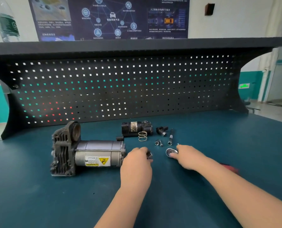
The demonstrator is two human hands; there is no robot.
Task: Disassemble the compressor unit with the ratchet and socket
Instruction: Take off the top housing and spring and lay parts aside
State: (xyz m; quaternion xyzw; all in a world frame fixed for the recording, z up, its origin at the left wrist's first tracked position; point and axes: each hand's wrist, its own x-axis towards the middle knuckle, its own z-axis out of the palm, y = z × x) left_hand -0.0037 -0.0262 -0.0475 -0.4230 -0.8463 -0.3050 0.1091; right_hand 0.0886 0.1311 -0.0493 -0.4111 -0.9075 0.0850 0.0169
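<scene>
I see the compressor unit (86, 151) lying on its side on the blue-green surface (38, 203), just left of my left fingers (149, 159); its smooth grey motor can ends almost against my left hand (137, 160), while the rough, finned cast head sits at its far end. A yellow warning label faces me on the can. My left hand comes in palm down, its fingers curled around a small dark part (149, 155), too small for me to identify. My right hand (188, 156) reaches in from the right, forearm angled across the surface, its fingers wrapped on the ratchet (170, 152); the shiny round head pokes out past my fingertips and a blurred red grip (229, 167) shows behind the wrist. Between my two hands is a bare gap of surface.

Just beyond my right fingers lie a short socket (157, 143), a bolt (161, 143) beside it and a slim extension bar (170, 137). Farther out, beyond my left fingers, a wire coil spring (142, 136) leans at a black cylindrical housing (136, 128), with a small black fitting (162, 130) to its right. The dark pegboard (120, 86) closes off the back edge; toward me and to both sides there is open surface.
</scene>
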